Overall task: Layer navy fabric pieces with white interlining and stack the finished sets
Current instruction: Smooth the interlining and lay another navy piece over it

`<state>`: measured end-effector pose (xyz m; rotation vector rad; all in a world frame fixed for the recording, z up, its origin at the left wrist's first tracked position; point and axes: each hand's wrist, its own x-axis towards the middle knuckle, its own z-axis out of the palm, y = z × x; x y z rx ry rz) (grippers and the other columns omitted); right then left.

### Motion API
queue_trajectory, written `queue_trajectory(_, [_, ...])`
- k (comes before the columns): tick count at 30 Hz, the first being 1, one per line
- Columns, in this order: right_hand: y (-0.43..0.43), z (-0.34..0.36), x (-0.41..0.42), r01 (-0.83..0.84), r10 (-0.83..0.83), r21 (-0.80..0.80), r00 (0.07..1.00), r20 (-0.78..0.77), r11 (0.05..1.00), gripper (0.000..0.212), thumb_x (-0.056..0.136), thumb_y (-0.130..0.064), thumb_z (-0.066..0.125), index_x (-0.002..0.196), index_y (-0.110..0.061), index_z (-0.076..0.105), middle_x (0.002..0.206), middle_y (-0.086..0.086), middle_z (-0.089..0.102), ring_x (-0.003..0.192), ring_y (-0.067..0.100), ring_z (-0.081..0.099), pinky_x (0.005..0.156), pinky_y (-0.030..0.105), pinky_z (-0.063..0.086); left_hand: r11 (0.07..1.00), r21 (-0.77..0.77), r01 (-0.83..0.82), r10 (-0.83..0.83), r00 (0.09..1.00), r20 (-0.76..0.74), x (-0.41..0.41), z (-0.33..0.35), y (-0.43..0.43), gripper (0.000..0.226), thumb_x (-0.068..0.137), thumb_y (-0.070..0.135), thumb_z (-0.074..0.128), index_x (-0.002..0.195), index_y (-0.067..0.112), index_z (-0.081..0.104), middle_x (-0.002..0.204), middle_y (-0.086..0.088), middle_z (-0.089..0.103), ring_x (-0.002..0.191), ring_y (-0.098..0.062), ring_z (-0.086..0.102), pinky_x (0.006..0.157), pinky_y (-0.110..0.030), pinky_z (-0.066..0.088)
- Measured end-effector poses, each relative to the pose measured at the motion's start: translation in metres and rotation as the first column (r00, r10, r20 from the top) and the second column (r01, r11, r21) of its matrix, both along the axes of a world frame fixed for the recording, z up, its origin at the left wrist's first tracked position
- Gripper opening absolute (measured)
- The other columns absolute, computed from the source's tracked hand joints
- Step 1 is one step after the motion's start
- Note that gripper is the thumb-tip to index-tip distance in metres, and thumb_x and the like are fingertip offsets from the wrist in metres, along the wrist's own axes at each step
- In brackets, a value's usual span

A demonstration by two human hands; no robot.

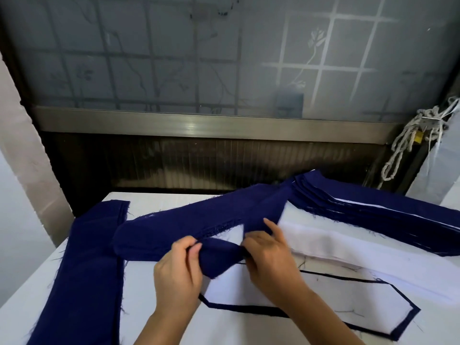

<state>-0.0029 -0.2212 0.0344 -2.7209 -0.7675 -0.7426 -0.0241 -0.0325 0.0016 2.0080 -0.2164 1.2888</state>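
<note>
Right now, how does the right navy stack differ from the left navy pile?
The right stack shows white interlining edges between fanned navy layers; the left pile shows only navy. The right stack runs sideways; the left pile runs toward the camera. Both lie flat, unheld.

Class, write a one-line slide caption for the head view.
Left hand and right hand pinch a navy fabric strip over white interlining; layered sets stacked far right.

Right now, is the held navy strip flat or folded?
Folded: the navy strip curls over where left hand and right hand pinch it.
</note>
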Motion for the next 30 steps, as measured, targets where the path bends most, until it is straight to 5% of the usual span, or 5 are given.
queue_trajectory(8, [-0.102, 0.009, -0.020, 0.212, -0.219, 0.085, 0.972, 0.087, 0.974, 0.033, 0.064, 0.005, 0.080, 0.085, -0.017, 0.069, 0.078, -0.009, 0.067, 0.078, 0.011, 0.066, 0.108, 0.052, 0.035, 0.944, -0.308, -0.122, 0.072, 0.983, -0.167, 0.000, 0.003, 0.007, 0.023, 0.097, 0.032, 0.044, 0.103, 0.012, 0.056, 0.070, 0.012, 0.058, 0.056, -0.015, 0.058, 0.051, -0.034, 0.046])
queue_trajectory(15, [-0.173, -0.003, -0.056, 0.384, -0.399, 0.293, 0.917, -0.007, 0.876, 0.021, 0.064, 0.002, 0.085, 0.074, -0.010, 0.070, 0.071, -0.010, 0.066, 0.073, 0.005, 0.059, 0.103, 0.042, 0.034, 0.892, -0.434, -0.127, 0.015, 0.967, -0.253, 0.002, 0.001, 0.015, 0.003, 0.099, 0.027, 0.056, 0.099, 0.028, 0.058, 0.083, 0.020, 0.063, 0.074, -0.004, 0.061, 0.063, -0.015, 0.047])
queue_trajectory(19, [-0.190, -0.012, -0.072, 0.460, -0.294, 0.687, 0.888, -0.354, 0.563, 0.019, 0.079, -0.003, 0.074, 0.072, -0.019, 0.071, 0.066, -0.006, 0.069, 0.070, 0.006, 0.062, 0.071, 0.013, 0.045, 0.868, -0.489, -0.089, -0.048, 0.964, -0.262, 0.004, 0.001, 0.016, 0.011, 0.093, 0.023, 0.067, 0.087, 0.032, 0.064, 0.076, 0.013, 0.066, 0.071, 0.000, 0.059, 0.063, -0.009, 0.046])
queue_trajectory(24, [-0.196, -0.027, -0.072, 0.489, -0.114, 0.869, 0.870, -0.480, 0.076, 0.022, 0.083, 0.015, 0.063, 0.100, 0.002, 0.060, 0.085, 0.019, 0.061, 0.074, 0.023, 0.060, 0.064, 0.020, 0.056, 0.888, -0.454, -0.064, -0.109, 0.932, -0.345, 0.004, -0.001, 0.018, 0.016, 0.088, 0.025, 0.073, 0.080, 0.036, 0.066, 0.079, 0.014, 0.066, 0.070, -0.011, 0.058, 0.060, -0.013, 0.046])
queue_trajectory(30, [-0.201, -0.036, -0.076, 0.521, -0.129, 0.847, 0.852, -0.507, 0.108, 0.049, 0.082, 0.023, 0.053, 0.097, -0.022, 0.063, 0.089, 0.005, 0.067, 0.055, 0.006, 0.060, 0.054, 0.021, 0.054, 0.958, -0.269, -0.099, -0.065, 0.837, -0.543, 0.009, -0.008, 0.019, 0.015, 0.087, 0.027, 0.074, 0.076, 0.034, 0.066, 0.069, 0.020, 0.066, 0.071, -0.002, 0.062, 0.062, -0.021, 0.051])
